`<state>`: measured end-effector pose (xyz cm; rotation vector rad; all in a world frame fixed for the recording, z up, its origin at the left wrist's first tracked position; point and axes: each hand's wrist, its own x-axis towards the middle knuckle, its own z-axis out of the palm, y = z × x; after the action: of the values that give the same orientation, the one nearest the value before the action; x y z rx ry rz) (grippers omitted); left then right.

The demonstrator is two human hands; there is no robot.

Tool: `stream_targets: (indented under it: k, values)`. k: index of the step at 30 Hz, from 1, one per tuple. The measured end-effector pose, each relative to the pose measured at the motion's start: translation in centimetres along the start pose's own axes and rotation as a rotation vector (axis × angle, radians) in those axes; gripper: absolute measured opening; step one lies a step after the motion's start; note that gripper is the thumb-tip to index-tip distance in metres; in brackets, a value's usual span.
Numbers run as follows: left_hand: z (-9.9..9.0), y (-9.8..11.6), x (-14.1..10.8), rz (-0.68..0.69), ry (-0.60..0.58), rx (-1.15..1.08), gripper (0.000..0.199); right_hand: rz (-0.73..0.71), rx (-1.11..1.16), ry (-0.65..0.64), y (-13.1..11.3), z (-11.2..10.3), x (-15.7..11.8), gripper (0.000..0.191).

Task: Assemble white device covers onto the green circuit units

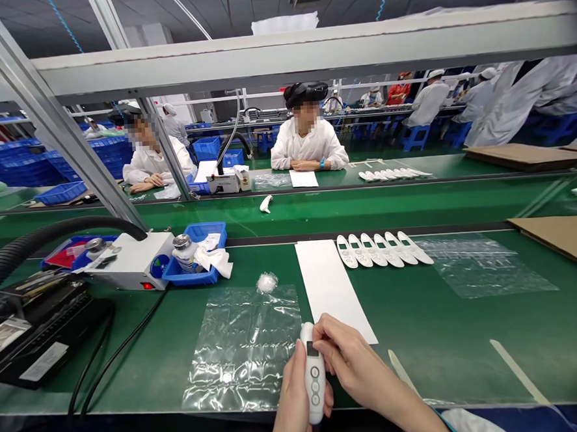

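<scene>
My left hand [290, 390] is wrapped round a white handheld device [316, 397], held upright above the table's front edge. It has a small dark screen and round buttons below it. My right hand [352, 357] pinches at the right edge of that screen, thumb and forefinger together; whatever is between the fingertips is too small to make out. A clear plastic bag [247, 339] lies flat to the left of the device, with a small crumpled clear wad [266, 282] at its far edge. Beyond my right hand is a white sheet [332, 285].
Several white oval covers [381, 251] lie in a row beside another clear bag [491, 265]. At left stand a white box with a hose [137, 258], a blue tray [189, 277] and a black machine [46, 328]. Cardboard [568, 241] lies right. Co-workers [308, 136] sit opposite.
</scene>
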<state>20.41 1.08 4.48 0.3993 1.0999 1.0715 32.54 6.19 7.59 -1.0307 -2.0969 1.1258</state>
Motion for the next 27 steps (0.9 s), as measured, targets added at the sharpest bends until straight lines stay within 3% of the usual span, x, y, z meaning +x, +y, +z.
stream_targets:
  k: [6,11,15,19,23,27]
  values:
    - [-0.1,-0.5,-0.1,0.074,0.004,0.087,0.061,0.016,0.038,0.025,0.0,0.6,-0.1,0.018]
    - [-0.7,-0.7,0.0,0.183,-0.022,0.212,0.046,0.194,0.397,0.053,0.5,1.5,-0.1,0.018]
    - [-1.3,-0.5,-0.2,0.174,-0.035,0.232,0.048,0.105,0.425,0.136,0.3,1.7,-0.4,0.02]
    - [-1.4,-0.3,-0.6,0.223,-0.035,0.321,0.056,0.038,0.433,0.093,0.5,2.1,0.1,0.021]
    - [-1.6,-0.1,-0.7,0.202,-0.051,0.318,0.059,0.095,0.553,0.116,1.3,2.6,1.1,0.032]
    - [-2.4,-0.4,-0.4,0.202,-0.065,0.348,0.063,0.138,0.597,-0.013,1.2,2.1,1.8,0.026]
